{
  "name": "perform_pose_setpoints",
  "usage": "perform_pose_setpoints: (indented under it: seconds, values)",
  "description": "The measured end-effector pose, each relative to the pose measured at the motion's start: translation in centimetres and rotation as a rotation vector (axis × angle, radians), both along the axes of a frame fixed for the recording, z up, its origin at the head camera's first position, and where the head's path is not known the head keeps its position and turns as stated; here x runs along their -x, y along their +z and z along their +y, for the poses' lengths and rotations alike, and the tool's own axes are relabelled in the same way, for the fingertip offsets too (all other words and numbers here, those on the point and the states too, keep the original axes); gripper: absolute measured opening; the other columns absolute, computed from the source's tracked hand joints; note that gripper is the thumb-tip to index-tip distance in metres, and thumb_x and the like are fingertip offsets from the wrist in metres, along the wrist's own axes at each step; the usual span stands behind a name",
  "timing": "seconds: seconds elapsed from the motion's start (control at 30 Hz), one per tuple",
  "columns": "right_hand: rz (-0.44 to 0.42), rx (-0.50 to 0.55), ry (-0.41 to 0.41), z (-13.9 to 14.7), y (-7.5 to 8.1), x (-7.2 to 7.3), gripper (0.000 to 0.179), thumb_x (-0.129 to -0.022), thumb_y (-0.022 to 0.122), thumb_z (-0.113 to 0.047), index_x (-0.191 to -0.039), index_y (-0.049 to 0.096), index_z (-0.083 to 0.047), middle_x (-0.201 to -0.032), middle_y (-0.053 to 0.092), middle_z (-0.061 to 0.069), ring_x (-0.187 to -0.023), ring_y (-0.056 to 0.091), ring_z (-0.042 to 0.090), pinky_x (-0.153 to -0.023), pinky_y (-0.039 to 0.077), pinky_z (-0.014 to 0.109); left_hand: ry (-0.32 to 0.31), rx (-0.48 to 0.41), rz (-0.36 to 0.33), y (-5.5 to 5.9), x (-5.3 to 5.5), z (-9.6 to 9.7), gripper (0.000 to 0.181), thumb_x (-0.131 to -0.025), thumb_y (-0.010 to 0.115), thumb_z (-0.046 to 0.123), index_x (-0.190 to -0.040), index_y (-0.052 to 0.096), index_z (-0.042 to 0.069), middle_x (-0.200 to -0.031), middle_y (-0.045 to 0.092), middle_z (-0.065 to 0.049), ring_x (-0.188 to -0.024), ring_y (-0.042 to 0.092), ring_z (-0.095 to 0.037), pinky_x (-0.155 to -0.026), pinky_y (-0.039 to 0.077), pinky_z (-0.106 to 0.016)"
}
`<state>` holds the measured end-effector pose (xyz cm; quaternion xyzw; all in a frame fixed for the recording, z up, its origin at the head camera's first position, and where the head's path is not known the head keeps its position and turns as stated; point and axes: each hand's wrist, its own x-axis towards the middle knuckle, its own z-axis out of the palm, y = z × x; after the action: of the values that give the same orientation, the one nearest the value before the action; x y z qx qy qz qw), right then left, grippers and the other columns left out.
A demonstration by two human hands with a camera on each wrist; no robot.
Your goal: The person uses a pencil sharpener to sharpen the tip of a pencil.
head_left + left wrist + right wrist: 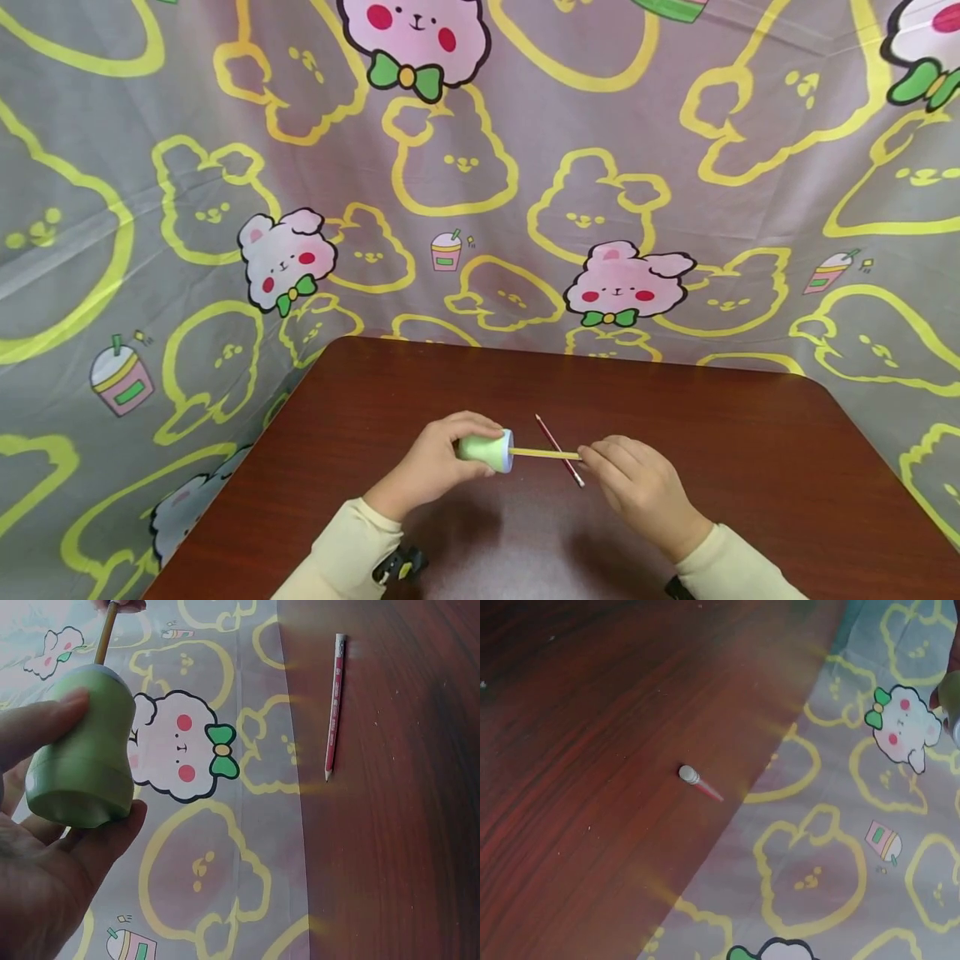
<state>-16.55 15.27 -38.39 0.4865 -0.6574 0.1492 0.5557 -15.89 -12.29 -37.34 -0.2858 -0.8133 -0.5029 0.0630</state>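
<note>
My left hand (442,454) grips a green pencil sharpener (480,451) with a waisted body and a pale blue end, lifted off the table. Thumb and fingers wrap its sides in the left wrist view, where the sharpener (86,750) is seen from its base. A yellow pencil (543,453) runs straight into the blue end; its tip is hidden inside. At the pencil's other end, the fingers of my right hand (637,483) pinch it. On the table beyond and below lies a red pencil (551,437) with a white end, apart from both hands.
The dark brown wooden table (420,375) has rounded far corners. A grey cloth (517,192) printed with yellow outlines and white bear heads hangs behind and along both sides.
</note>
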Motion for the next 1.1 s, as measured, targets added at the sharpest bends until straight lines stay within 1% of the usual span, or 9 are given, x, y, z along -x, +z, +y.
perform_pose_setpoints:
  seconds: [0.1,0.2,0.3,0.37,0.5,0.6,0.7,0.9,1.1]
  values:
    - [-0.022,0.015,0.004,-0.1,-0.1,-0.1,0.027,-0.098,0.049,-0.007,-0.081,0.069,0.001,-0.074,0.063,0.005,-0.062,0.058,0.018,-0.055,0.048,0.028,-0.005,-0.006,-0.011,-0.1,0.0,0.2,0.038,-0.070,0.081,-0.002,-0.107,0.072,0.001,-0.111,0.068,-0.008,-0.106,0.062,-0.023,-0.086,0.049,-0.025]
    - [-0.128,0.054,-0.010,-0.2,-0.3,-0.2,0.029,-0.099,0.048,-0.010,-0.082,0.069,0.000,-0.073,0.063,0.002,-0.062,0.057,0.016,-0.053,0.047,0.026,0.004,-0.020,0.014,-0.2,-0.1,0.5,0.039,-0.069,0.080,-0.005,-0.107,0.072,0.000,-0.111,0.068,-0.009,-0.106,0.062,-0.025,-0.088,0.050,-0.026]
    - [-0.305,0.086,-0.045,-0.2,-0.3,-0.4,0.031,-0.100,0.048,-0.016,-0.083,0.070,-0.003,-0.072,0.063,-0.001,-0.063,0.057,0.014,-0.054,0.047,0.025,0.034,0.001,0.113,-0.5,-0.2,0.6,0.039,-0.067,0.081,-0.005,-0.104,0.073,0.001,-0.110,0.068,-0.009,-0.105,0.062,-0.026,-0.089,0.050,-0.027]
    - [-0.447,0.090,-0.089,-0.2,-0.1,-0.6,0.019,-0.095,0.059,-0.013,-0.083,0.072,-0.005,-0.072,0.064,-0.004,-0.062,0.056,0.009,-0.055,0.046,0.023,0.058,0.035,0.212,-0.6,-0.2,0.7,0.040,-0.065,0.082,-0.004,-0.104,0.074,0.003,-0.110,0.068,-0.008,-0.104,0.061,-0.025,-0.088,0.050,-0.029]
    - [-0.959,0.061,-0.151,-0.1,1.0,-1.1,0.005,-0.082,0.072,-0.004,-0.086,0.074,-0.006,-0.073,0.066,-0.004,-0.063,0.055,0.003,-0.055,0.045,0.021,0.077,0.109,0.418,-0.8,-0.1,0.9,0.039,-0.064,0.083,-0.005,-0.100,0.076,0.006,-0.109,0.069,-0.006,-0.103,0.060,-0.023,-0.085,0.052,-0.029]
    - [-1.414,0.091,-0.117,0.1,1.7,-1.1,0.008,-0.087,0.066,-0.003,-0.090,0.073,0.000,-0.068,0.063,0.001,-0.060,0.053,0.006,-0.053,0.045,0.023,0.060,0.135,0.522,-0.9,0.1,1.0,0.037,-0.064,0.083,-0.006,-0.098,0.076,0.006,-0.108,0.069,-0.005,-0.104,0.060,-0.023,-0.084,0.052,-0.026]
    - [-1.624,0.121,-0.068,0.2,2.1,-0.7,0.013,-0.091,0.062,-0.006,-0.092,0.070,0.003,-0.062,0.056,0.003,-0.054,0.049,0.010,-0.048,0.042,0.023,0.059,0.133,0.565,-0.9,0.2,0.8,0.036,-0.064,0.084,-0.007,-0.096,0.077,0.008,-0.107,0.069,-0.006,-0.104,0.059,-0.023,-0.084,0.052,-0.025]
    - [-1.514,0.060,-0.198,0.2,2.5,-0.8,0.021,-0.092,0.064,-0.022,-0.102,0.071,-0.005,-0.082,0.069,0.002,-0.073,0.064,0.015,-0.062,0.050,0.030,0.087,0.125,0.538,-0.8,0.3,0.8,0.036,-0.062,0.084,-0.006,-0.095,0.076,0.008,-0.106,0.069,-0.005,-0.104,0.059,-0.024,-0.084,0.053,-0.029]
    - [-1.165,0.012,-0.314,0.5,1.4,-0.9,0.047,-0.087,0.070,-0.031,-0.129,0.061,-0.011,-0.123,0.063,0.006,-0.114,0.059,0.027,-0.091,0.049,0.049,0.087,0.103,0.472,-0.7,0.1,0.8,0.038,-0.064,0.084,-0.006,-0.098,0.076,0.009,-0.108,0.068,-0.005,-0.104,0.059,-0.024,-0.083,0.052,-0.029]
